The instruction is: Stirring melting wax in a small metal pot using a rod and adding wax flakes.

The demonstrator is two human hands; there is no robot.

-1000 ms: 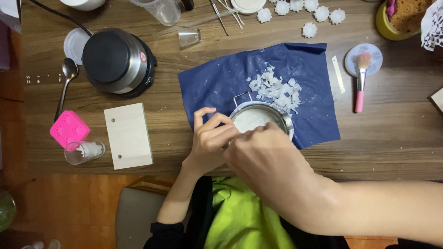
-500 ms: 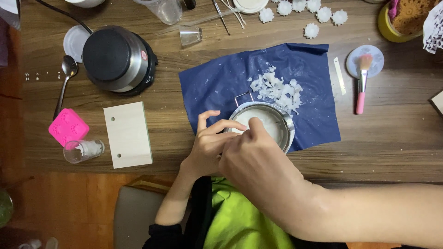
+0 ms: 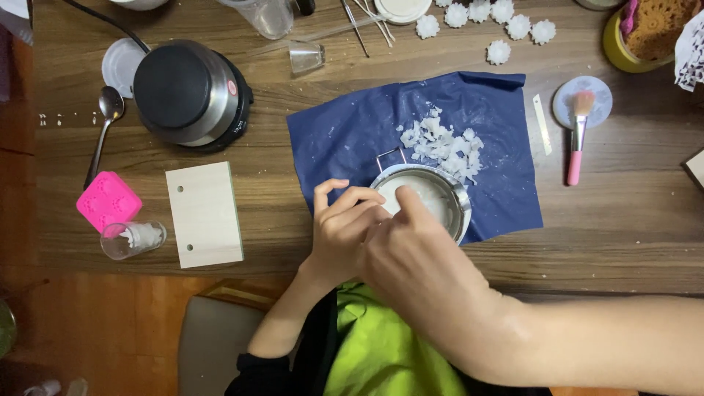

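- head view: the small round steel pot (image 3: pixel 449 192) holding solid white wax sits on the near edge of the dark blue sheet (image 3: pixel 352 136), just far and right of both hands.
- the left hand (image 3: pixel 343 231) curls against the pot's near-left rim, fingers bent; whether it truly grips the rim i cannot tell.
- the right hand (image 3: pixel 422 260) is nearer, reaching over the rim, thumb pressed on the wax; its fingers are hidden, so its grip is unclear.
- the pot's wire handle points far-left.
- a pile of flaky white wax chips (image 3: pixel 444 143) lies just beyond the pot.
- to the left rest a pale wooden board (image 3: pixel 204 214), a pink silicone mould (image 3: pixel 108 201) and a black-topped steel hotplate (image 3: pixel 189 94).
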